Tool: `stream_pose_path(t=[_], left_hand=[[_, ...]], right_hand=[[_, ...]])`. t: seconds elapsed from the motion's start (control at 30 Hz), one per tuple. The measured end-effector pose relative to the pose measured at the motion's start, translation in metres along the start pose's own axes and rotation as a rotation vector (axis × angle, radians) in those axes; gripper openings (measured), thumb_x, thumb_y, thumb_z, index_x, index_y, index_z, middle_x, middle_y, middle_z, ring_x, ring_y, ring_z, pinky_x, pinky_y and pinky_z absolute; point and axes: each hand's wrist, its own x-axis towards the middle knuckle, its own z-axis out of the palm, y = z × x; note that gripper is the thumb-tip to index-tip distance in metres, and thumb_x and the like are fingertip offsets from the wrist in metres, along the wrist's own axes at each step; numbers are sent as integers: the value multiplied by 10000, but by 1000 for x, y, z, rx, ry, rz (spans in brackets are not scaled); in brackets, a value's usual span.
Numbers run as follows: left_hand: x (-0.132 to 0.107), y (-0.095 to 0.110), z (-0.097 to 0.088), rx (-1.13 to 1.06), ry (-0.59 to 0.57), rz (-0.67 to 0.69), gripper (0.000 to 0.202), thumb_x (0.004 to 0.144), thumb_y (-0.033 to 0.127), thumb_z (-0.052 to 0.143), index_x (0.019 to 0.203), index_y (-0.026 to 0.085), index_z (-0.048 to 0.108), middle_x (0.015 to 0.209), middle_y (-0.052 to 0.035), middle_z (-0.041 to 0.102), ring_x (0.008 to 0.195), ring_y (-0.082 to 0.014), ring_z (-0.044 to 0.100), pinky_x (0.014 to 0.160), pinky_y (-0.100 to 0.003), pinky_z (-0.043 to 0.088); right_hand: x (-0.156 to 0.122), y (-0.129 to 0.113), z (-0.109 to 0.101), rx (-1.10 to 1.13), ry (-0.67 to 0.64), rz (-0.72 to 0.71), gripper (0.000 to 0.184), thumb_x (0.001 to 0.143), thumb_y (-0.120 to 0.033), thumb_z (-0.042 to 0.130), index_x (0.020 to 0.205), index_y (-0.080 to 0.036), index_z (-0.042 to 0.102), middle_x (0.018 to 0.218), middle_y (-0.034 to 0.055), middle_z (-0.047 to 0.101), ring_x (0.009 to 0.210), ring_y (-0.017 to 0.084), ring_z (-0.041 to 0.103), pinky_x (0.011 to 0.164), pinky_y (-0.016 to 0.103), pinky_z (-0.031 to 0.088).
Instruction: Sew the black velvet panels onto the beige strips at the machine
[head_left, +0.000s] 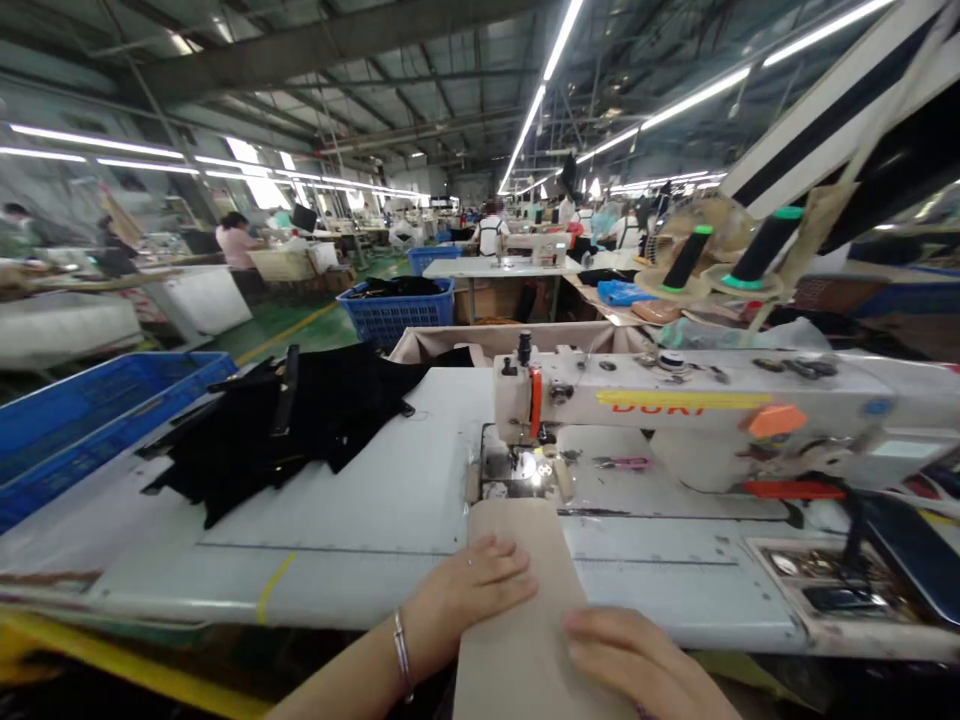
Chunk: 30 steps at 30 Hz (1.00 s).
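A beige fabric strip point(521, 560) lies on the white sewing table point(375, 500), running from the table's front edge up to the needle area of the white sewing machine point(675, 400). My left hand point(469, 585) lies flat on the strip's left edge, fingers stretched out; a bracelet is on the wrist. My right hand point(637, 660) rests flat on the strip's lower right part, fingers extended. Neither hand grips anything.
A pile of black fabric pieces point(285, 420) lies on the table's left. A blue crate point(82, 420) stands at far left, another blue basket point(397, 305) behind. Thread cones point(750, 255) stand above the machine. Other workers sit at tables in the background.
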Motion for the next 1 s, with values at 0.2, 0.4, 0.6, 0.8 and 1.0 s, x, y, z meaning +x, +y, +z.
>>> stream_pose_path(t=[0.2,0.4,0.6,0.8,1.0], left_hand=[[7,-4,-29,-123,-171,-28,546,847,114,496,1379,210,428,1461,-68,426,1406,-207,300,1183,-419,248],[28,-22,-53,-86,87,-174,452,852,13,368,1218,179,575,1332,-61,559,1294,-170,452,1124,-384,365],[50,-28,-39,-2,77,-192,335,914,143,434,1213,169,584,1274,-73,592,1217,-177,506,1102,-366,382],[61,-56,-21,95,-78,-281,393,929,338,509,1300,209,530,1408,-91,465,1324,-240,401,1142,-425,319],[63,-62,-13,128,-32,-324,405,937,343,484,1336,273,484,1401,-72,453,1332,-239,387,1174,-492,233]], right_hand=[[51,14,16,-200,-61,-214,581,937,-218,443,1466,-368,255,1433,-13,415,1325,214,370,1094,436,308],[46,17,7,-254,63,-296,520,949,-241,400,1458,-300,313,1418,-1,432,1325,224,369,1107,425,303],[52,30,12,-222,7,-202,553,940,-222,399,1465,-342,276,1442,-23,400,1340,220,354,1117,447,290],[86,48,22,-270,-45,-57,561,926,-153,410,1441,-359,325,1463,-41,375,1356,184,333,1131,416,295],[88,54,20,-378,3,-165,553,935,-127,371,1455,-305,311,1467,-12,383,1365,178,323,1123,414,328]])
